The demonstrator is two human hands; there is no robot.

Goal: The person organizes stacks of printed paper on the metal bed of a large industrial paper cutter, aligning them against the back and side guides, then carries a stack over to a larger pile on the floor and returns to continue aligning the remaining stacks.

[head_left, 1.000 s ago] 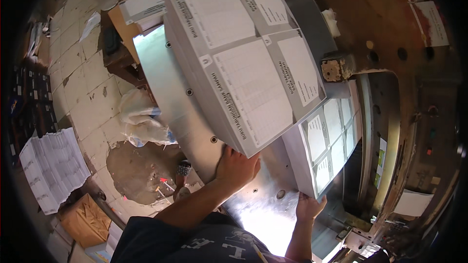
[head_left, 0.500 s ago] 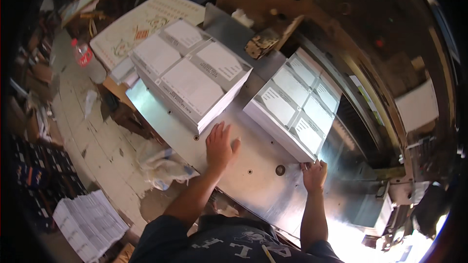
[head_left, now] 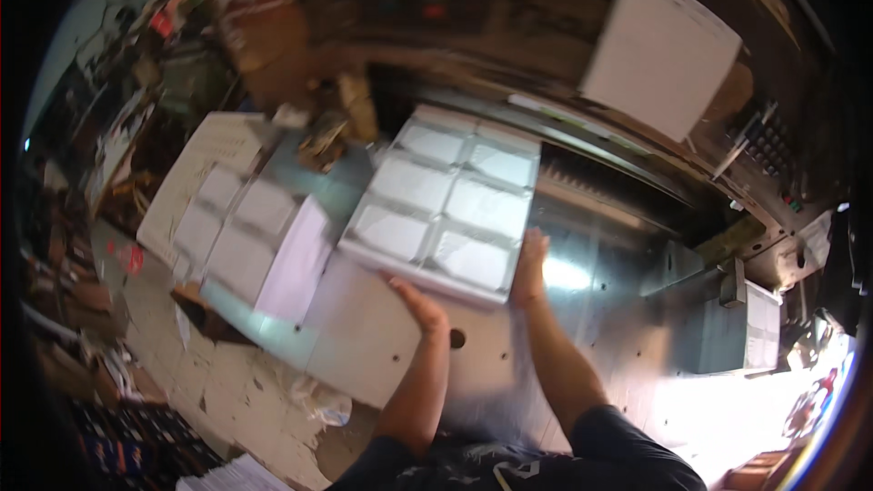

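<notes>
A thick stack of printed sheets [head_left: 446,184], each laid out in several pale panels on grey, lies on a metal worktable [head_left: 359,336]. Along its near edge my left hand [head_left: 420,306] reaches with fingers stretched, touching or nearly touching the paper. Against the stack's right side my right hand [head_left: 530,265] rests flat, fingers extended and pointing away from me. Neither hand is wrapped round anything. To the left sits a second stack of similar sheets [head_left: 250,235], blurred by motion, apart from both hands.
Behind the first stack a large machine has a long dark slot [head_left: 591,186], with a white sheet [head_left: 664,50] on its front. A keypad [head_left: 768,145] is at the right, above another paper stack [head_left: 762,327]. A plastic bag [head_left: 323,402] lies below the table's left edge.
My view has turned to the right. My left hand has gone from beside the left stack to the other stack's near edge; my right hand from its near corner to its right side.
</notes>
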